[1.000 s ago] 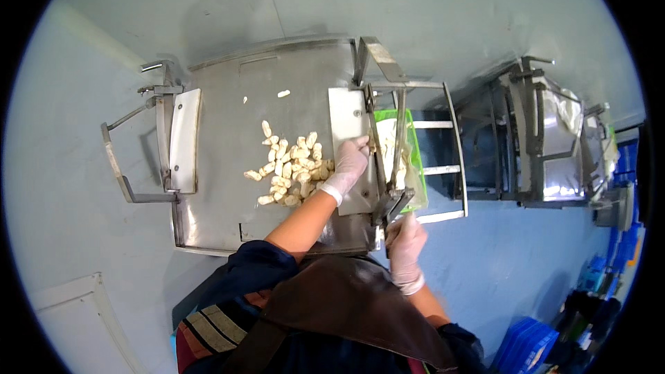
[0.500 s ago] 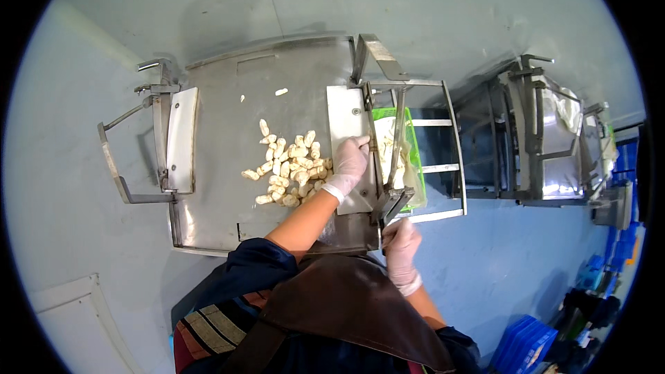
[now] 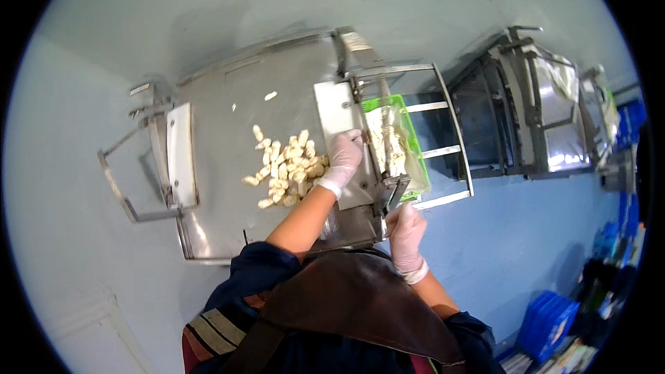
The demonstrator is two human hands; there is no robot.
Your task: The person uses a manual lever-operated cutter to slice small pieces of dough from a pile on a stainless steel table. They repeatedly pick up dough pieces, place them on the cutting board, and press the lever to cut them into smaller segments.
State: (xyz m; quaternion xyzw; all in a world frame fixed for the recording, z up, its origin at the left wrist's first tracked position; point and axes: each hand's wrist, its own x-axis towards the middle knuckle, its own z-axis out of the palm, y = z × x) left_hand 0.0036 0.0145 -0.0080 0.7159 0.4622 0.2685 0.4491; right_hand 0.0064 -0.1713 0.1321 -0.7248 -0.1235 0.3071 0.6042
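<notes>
My left hand (image 3: 344,159), in a thin pale glove, rests on the white cutting board (image 3: 334,107) with its fingers pinched beside a long metal blade assembly (image 3: 374,142). What the fingertips hold there is too small to make out. My gloved right hand (image 3: 407,239) is closed at the near end of that assembly, on what looks like its lever handle, mostly hidden by the fingers. Left of my left hand lies a heap of pale, knobbly root-like pieces (image 3: 280,170) on the steel table (image 3: 228,104). Just past the blade, a green crate (image 3: 413,142) with a whitish liner holds thin pale slices (image 3: 388,142).
A metal rack (image 3: 443,152) carries the crate. Another white board with a metal frame (image 3: 181,156) is fixed at the table's left side. Two small pale scraps (image 3: 271,95) lie farther back. A similar steel station (image 3: 554,111) stands right; blue crates (image 3: 547,322) are at lower right.
The whole view has turned slightly, shifting the table in the picture. Both hands keep about the same places at the board and the blade's near end.
</notes>
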